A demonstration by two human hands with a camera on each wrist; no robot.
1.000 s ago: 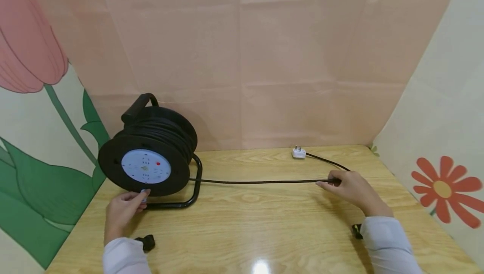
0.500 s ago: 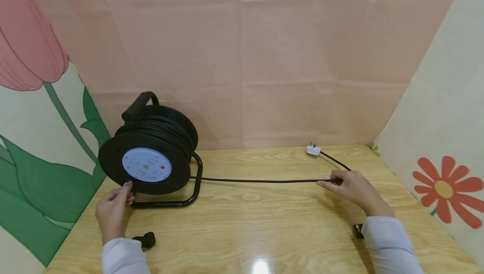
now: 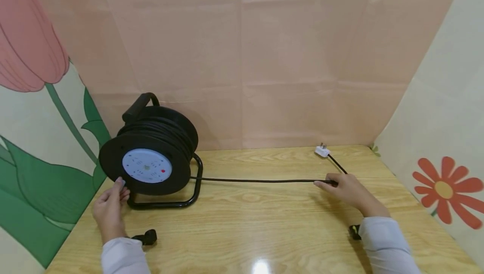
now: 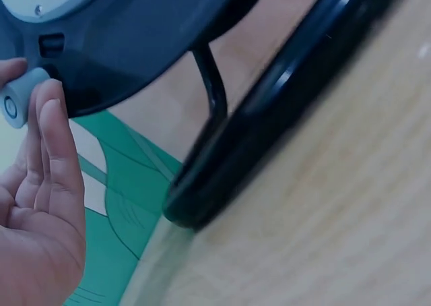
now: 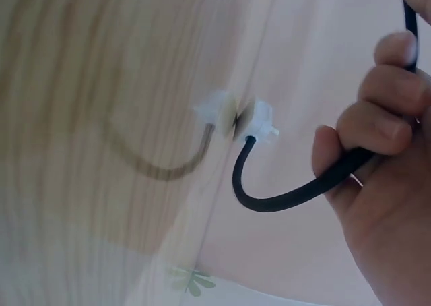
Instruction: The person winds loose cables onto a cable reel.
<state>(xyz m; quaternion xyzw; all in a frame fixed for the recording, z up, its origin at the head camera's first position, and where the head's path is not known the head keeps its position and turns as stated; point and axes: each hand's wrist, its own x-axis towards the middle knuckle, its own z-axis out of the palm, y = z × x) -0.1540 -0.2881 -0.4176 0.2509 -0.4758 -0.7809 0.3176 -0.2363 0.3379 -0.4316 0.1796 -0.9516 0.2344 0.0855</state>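
Observation:
A black cable reel [image 3: 111, 160] with a pale round socket face [image 3: 146, 165] stands at the left on its tubular frame [image 3: 166, 204]. At the lower left rim of the reel, my left hand [image 3: 109, 212] pinches a small grey crank knob [image 4: 25, 94] between thumb and finger. From the reel a black cable [image 3: 257, 180] runs almost straight to the right, where my right hand [image 3: 349, 192] holds it with curled fingers. Past that hand, a short stretch of cable leads to a white plug [image 3: 322, 151] with its pins pointing up, near the table's back.
The wood-grain table [image 3: 245, 227] ends at a pink backdrop [image 3: 242, 76]. Flower-printed panels [image 3: 453, 118] stand at both sides. Black wrist-worn pieces [image 3: 149, 237] show beside the sleeves.
The knob and my left hand have moved left and slightly up as the reel's face turned clockwise. The plug has shifted right, closer to the right hand, which stays nearly in place.

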